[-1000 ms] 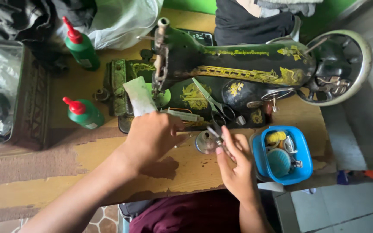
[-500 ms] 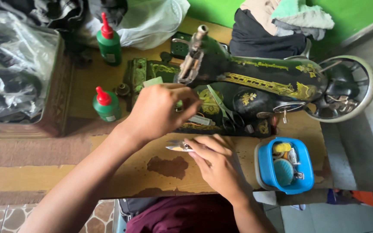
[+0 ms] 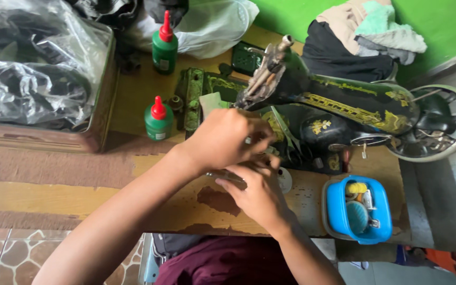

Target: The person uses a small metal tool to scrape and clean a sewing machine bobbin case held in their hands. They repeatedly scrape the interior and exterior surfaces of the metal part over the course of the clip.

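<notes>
While our left hand (image 3: 222, 140) gripped the tipped sewing machine (image 3: 339, 116), our right hand (image 3: 254, 192) pinched a small metal part (image 3: 225, 176), fitting unfinished.

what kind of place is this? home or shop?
Probably a small tailoring or sewing-repair corner; home or shop, I can't tell. An old black sewing machine lies on a worn wooden table, with green oil bottles and piled cloth beside it.

1. The left hand (image 3: 222, 140) and forearm, entering from the lower left of the frame, are bare: no sleeve, glove, ring or watch shows.
2. The right hand (image 3: 257, 195) and forearm, lower centre, are likewise bare.
3. A dark maroon garment (image 3: 222, 264) covers the lap at the bottom edge.
</notes>
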